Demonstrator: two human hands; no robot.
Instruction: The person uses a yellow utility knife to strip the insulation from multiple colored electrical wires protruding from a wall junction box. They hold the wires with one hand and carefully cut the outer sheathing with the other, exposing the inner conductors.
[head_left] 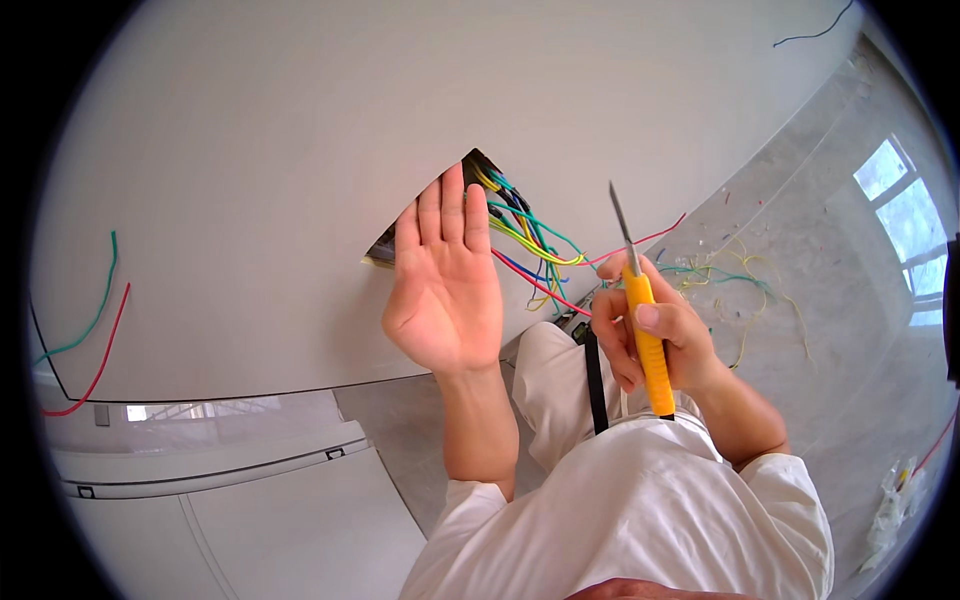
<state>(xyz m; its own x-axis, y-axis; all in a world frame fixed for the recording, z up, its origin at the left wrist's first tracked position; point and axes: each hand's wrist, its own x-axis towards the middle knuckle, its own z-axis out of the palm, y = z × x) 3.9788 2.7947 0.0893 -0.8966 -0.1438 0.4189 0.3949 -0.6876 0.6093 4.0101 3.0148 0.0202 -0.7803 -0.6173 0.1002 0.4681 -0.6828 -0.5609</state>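
Palm toward me and fingers stretched straight, my left hand (pixel 446 275) is raised in front of a dark cut-out (pixel 380 247) in the pale wall, holding nothing. Its fingertips cover part of the opening, so I cannot tell whether they touch the wall. Green, yellow, blue and red wires (pixel 535 238) come out of the opening to the right of that hand. My right hand (pixel 665 325) is closed around the ribbed yellow handle of a knife (pixel 650 345). The narrow grey blade points upward, apart from the wires.
A green wire (pixel 104 300) and a red wire (pixel 108 355) stick out at the far left. Loose wires and scraps (pixel 745 285) lie on the glossy grey floor (pixel 800 390). Clear plastic wrapping (pixel 888 520) lies at the lower right. White panels (pixel 290 520) are at the lower left.
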